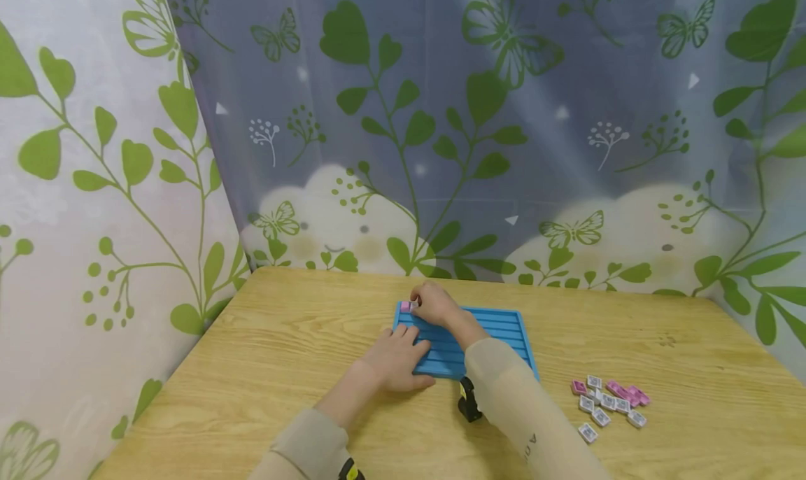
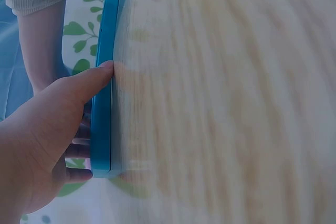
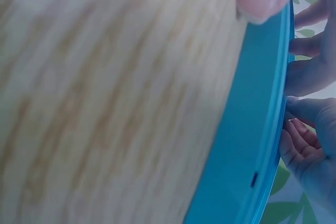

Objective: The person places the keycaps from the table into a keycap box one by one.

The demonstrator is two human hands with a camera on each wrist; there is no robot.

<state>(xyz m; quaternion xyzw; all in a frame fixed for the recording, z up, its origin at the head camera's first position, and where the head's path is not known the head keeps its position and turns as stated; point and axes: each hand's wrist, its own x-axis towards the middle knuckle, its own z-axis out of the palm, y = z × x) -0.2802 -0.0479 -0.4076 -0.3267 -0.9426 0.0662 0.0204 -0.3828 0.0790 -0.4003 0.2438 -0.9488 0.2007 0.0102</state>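
Note:
A blue ridged tray (image 1: 497, 320) lies on the wooden table. My left hand (image 1: 393, 360) rests over its near left corner, fingers spread on the ridges; the thumb (image 2: 94, 82) lies along the tray's front wall in the left wrist view. At the far left corner my right hand (image 1: 436, 304) pinches a small white keycap-like piece (image 1: 413, 304) between thumb and fingers. Just left of it a pink piece (image 1: 405, 306) sits in the top row. In the right wrist view the right hand's curled fingers (image 3: 302, 142) show beyond the tray wall (image 3: 247, 114), the piece hidden.
Several loose white pieces (image 1: 587, 404) and pink pieces (image 1: 620, 390) lie scattered on the table (image 1: 693, 368) to the right of the tray. A leaf-patterned cloth (image 1: 428, 130) hangs behind the table. A black wrist strap (image 1: 468, 399) shows by the right sleeve.

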